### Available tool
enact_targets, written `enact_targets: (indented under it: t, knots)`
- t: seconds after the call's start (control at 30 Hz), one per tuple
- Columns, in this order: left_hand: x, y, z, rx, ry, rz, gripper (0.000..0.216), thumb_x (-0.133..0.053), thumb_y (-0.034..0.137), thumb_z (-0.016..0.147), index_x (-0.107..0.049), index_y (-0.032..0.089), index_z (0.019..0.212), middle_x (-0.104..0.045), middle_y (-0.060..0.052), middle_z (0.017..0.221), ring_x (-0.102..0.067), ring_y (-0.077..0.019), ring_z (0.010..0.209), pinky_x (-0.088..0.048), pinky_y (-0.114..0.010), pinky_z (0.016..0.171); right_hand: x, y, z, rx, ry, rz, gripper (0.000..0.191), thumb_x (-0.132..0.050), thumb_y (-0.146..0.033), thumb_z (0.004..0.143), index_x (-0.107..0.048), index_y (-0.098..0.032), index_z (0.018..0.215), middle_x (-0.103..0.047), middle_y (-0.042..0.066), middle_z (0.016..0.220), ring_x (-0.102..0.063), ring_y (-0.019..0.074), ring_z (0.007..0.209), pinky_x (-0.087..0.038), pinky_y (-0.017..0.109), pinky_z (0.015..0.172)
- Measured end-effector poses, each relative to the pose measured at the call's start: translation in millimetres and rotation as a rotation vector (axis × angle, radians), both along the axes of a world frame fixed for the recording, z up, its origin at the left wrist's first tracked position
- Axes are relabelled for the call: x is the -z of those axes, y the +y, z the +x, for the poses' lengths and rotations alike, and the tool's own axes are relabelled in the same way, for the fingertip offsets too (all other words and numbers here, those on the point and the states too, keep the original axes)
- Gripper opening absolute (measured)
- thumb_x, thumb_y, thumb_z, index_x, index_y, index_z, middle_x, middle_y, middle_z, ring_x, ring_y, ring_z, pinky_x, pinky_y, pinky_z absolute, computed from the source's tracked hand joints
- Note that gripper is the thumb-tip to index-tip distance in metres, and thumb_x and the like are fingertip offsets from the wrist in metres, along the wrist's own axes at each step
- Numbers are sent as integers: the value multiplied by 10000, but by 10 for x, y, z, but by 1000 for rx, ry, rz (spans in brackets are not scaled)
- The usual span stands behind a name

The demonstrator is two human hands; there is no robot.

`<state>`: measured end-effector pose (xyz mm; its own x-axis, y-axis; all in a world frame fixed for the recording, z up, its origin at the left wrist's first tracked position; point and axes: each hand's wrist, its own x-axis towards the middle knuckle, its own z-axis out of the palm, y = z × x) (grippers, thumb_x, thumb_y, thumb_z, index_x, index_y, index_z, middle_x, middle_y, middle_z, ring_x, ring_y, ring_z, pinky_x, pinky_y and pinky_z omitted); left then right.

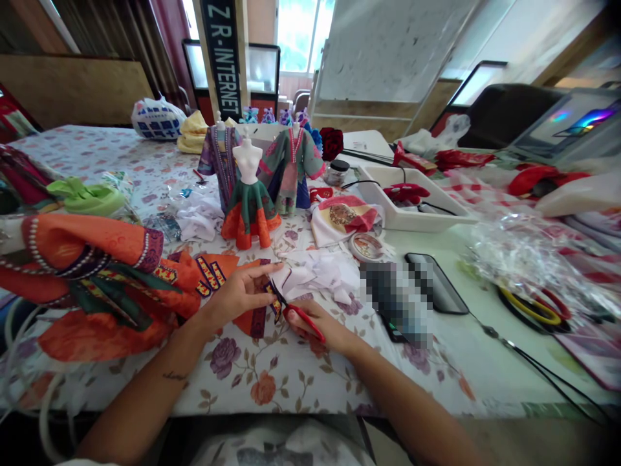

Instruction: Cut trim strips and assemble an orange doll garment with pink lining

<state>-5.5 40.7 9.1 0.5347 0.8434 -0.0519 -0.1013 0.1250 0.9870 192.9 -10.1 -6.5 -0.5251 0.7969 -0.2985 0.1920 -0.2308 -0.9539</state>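
My right hand [316,329] is curled shut around the red-handled scissors [305,321], their dark blades at the embroidered trim strip [274,305]. I'm at the trimming step, and the strip needs to stay steady for the blades. My left hand [237,295] pinches it, fingers stretched out. Beneath lies orange brocade cloth [247,272] on the floral tablecloth [257,382]. Farther off stands a miniature green-and-orange dress [251,217] on a white dress form [247,158].

- The left hand [237,294] is near the middle of the view, with its fingers [262,275] stretched out to the right.
- The right hand [315,327] is just beside it, curled closed.
- The left forearm [145,401] and the right forearm [407,401] come from the near edge and lean toward each other.
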Motion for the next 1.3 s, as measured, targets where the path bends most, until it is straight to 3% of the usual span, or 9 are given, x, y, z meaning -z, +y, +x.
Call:
enact_targets:
  t: [0.33, 0.8, 1.3]
  knots:
    - [-3, 20, -4, -67, 9, 45, 545, -765, 246, 683, -628, 180, 1206, -611, -94, 1280, -551, -257, 1182, -412, -375, 1024, 16, 17, -23, 54, -60, 86, 544, -519, -693, 777, -386, -195, 607, -301, -86, 474, -257, 43, 383, -189, 190, 353]
    - [36, 10, 23, -26, 27, 20, 559, -773, 191, 671, -627, 170, 1210, -685, -96, 1129, -594, -251, 1115, -466, -337, 945, -3, 54, 27, -41, -47, 67, 570, -450, -721, 798, -437, -184, 606, -423, -43, 525, -372, 69, 408, -291, 209, 383]
    - [58, 18, 37, -44, -13, -24, 578, -792, 208, 643, -636, 191, 1199, -661, -104, 1186, -575, -265, 1144, -441, -393, 991, 32, 55, 19, -33, 2, 68, 527, -499, -677, 798, -449, -183, 619, -423, -40, 543, -411, 88, 470, -325, 220, 448]
